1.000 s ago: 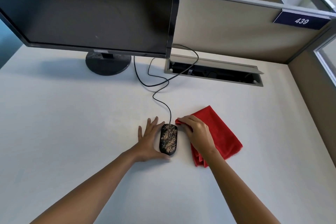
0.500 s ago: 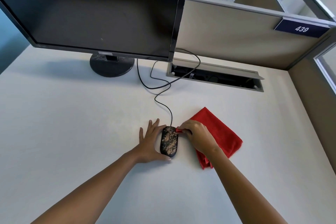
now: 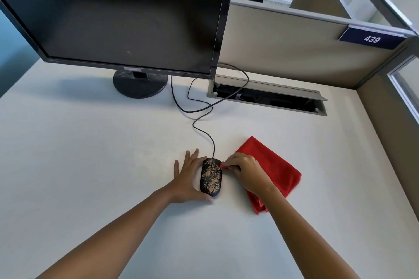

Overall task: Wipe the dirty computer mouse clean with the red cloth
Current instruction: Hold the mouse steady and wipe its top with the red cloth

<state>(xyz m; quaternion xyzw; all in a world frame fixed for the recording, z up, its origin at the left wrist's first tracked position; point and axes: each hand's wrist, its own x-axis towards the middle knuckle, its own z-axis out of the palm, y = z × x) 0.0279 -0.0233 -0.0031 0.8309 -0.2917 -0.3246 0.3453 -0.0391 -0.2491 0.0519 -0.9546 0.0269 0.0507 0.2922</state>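
A black wired computer mouse (image 3: 211,178) lies on the white desk (image 3: 90,154), its top speckled with tan grit. My left hand (image 3: 187,176) lies flat against the mouse's left side, fingers spread, thumb curled around its near end. A folded red cloth (image 3: 276,170) lies just to the right of the mouse. My right hand (image 3: 246,171) rests on the cloth and pinches its left corner between thumb and fingers, right beside the mouse's upper right edge.
A large dark monitor (image 3: 127,13) on a round stand (image 3: 140,84) fills the back left. The mouse cable (image 3: 199,108) loops back into an open cable tray (image 3: 267,97). Beige cubicle walls (image 3: 294,47) close off the back and right.
My right hand has drawn the cloth's corner in closer to the mouse and closed on it. The left hand stays against the mouse. The view has shifted slightly.
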